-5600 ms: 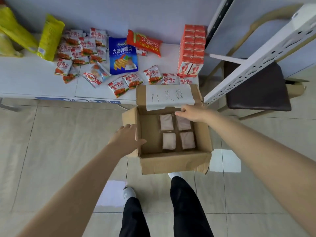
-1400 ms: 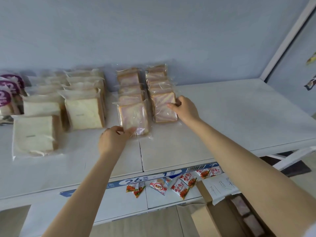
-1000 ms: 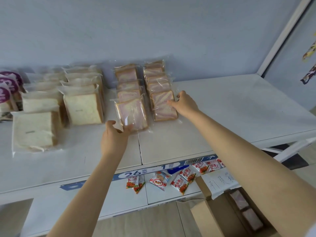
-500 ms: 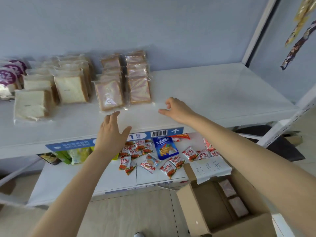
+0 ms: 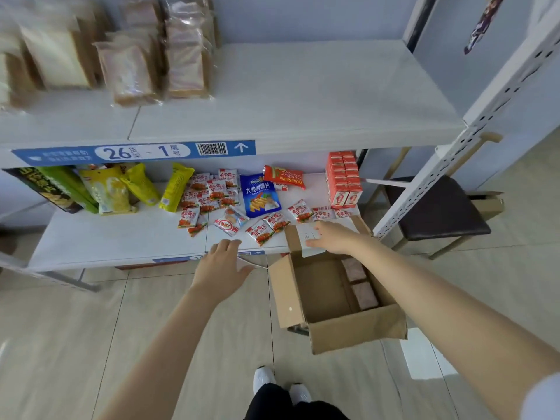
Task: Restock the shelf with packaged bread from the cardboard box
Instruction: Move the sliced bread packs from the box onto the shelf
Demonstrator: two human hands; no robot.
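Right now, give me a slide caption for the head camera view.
Empty left hand and right hand reach toward the cardboard box holding two bread packs, below the stocked shelf.

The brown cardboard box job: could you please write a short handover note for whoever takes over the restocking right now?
Left hand: open, empty, above the floor beside the brown cardboard box.
Right hand: open, empty, over the box's rear flap with the white paper label.
Done: clear-wrapped pinkish bread packets stand in two rows on the white upper shelf.
Left: two wrapped bread packets lie along the box's right side; move them up to the rows.
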